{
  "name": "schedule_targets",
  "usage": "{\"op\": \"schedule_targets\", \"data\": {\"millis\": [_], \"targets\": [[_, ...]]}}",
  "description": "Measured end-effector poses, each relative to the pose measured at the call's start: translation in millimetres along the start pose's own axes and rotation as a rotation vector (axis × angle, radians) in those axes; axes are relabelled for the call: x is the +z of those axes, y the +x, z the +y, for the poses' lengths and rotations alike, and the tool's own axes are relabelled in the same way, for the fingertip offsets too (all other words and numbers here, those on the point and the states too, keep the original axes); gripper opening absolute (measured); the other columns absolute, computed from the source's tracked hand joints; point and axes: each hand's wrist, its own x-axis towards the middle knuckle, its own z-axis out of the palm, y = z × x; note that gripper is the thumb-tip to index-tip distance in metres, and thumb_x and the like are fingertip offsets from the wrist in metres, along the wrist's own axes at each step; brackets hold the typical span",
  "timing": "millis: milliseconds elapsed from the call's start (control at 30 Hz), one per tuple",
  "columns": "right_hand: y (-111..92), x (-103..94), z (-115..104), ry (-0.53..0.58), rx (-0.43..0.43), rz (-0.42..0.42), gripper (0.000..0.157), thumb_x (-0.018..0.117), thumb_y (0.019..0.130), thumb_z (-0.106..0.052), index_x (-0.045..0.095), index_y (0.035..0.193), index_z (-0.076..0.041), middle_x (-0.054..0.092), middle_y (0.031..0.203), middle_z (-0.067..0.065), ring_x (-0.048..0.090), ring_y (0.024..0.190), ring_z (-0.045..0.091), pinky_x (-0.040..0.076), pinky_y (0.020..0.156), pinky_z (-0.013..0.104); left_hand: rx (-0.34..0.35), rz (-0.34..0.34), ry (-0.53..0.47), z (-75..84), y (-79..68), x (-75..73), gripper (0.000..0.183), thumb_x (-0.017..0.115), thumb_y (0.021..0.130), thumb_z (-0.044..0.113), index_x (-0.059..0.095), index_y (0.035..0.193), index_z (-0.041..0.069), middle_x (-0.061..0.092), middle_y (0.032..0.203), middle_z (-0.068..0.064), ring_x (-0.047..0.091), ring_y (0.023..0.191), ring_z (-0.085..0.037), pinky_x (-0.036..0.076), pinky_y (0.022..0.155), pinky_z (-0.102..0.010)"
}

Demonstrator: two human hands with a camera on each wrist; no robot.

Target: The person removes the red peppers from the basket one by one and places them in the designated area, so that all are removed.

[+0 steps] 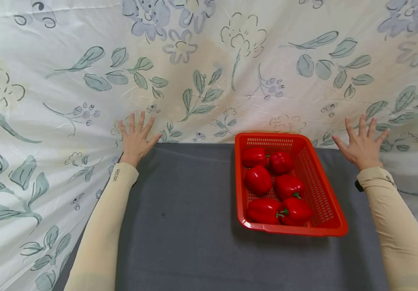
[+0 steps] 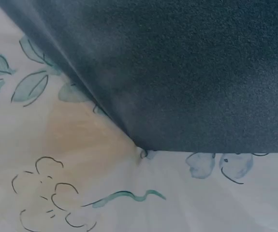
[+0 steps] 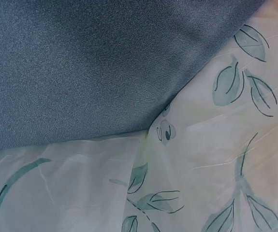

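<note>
Both arms, in pale sleeves, reach forward in the head view. My left hand [image 1: 135,141] is spread with straight fingers over the far left corner of the grey surface, holding nothing. At the far right corner, my right hand [image 1: 363,145] has its fingers spread in the same way, with nothing in it. Between them, nearer the right hand, sits a red plastic basket [image 1: 243,182] with slotted walls. Several red bell peppers [image 1: 258,180] with green stems lie inside it. Neither hand touches the basket.
The dark grey cloth surface [image 1: 179,210] spans the area between the arms. A white curtain [image 1: 194,81] printed with flowers and leaves hangs behind it and along both sides. The wrist views show the grey cloth [image 2: 192,77] meeting the floral curtain [image 3: 216,159] at the corners.
</note>
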Motion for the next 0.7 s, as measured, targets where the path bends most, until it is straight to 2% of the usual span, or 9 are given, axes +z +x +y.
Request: {"op": "schedule_targets", "data": {"millis": [233,433,700], "targets": [[-3,-0.1,1,0.014,-0.01,0.01,0.08,0.027,0.09,-0.066,-0.004,0.149,-0.022,-0.027,0.148,0.015,-0.03,0.131,0.041,-0.02,0.092,0.073,0.004,-0.008,0.028,9.4,0.2,1.8,0.073,0.035,0.089,0.065,0.012,0.149,0.031,-0.006,0.157,0.001,-0.013,0.142,-0.03,-0.014,0.104,-0.063],[-1,-2.5,0,0.016,-0.014,-0.01,0.081,0.027,0.089,-0.067,-0.006,0.149,-0.022,-0.027,0.148,0.016,-0.03,0.131,0.041,-0.02,0.092,0.073,0.019,0.012,-0.016,18.9,1.4,5.6,0.072,0.039,0.089,0.062,0.016,0.149,0.03,-0.003,0.157,0.0,-0.009,0.142,-0.032,-0.008,0.104,-0.066],[1,-7.3,-5,0.031,-0.027,-0.038,0.082,0.023,0.09,-0.068,-0.007,0.149,-0.02,-0.027,0.148,0.017,-0.028,0.132,0.042,-0.016,0.094,0.073,0.055,-0.001,-0.062,40.1,11.1,12.7,0.072,0.04,0.089,0.062,0.016,0.149,0.029,-0.003,0.157,-0.001,-0.013,0.142,-0.029,-0.009,0.106,-0.064]]}}
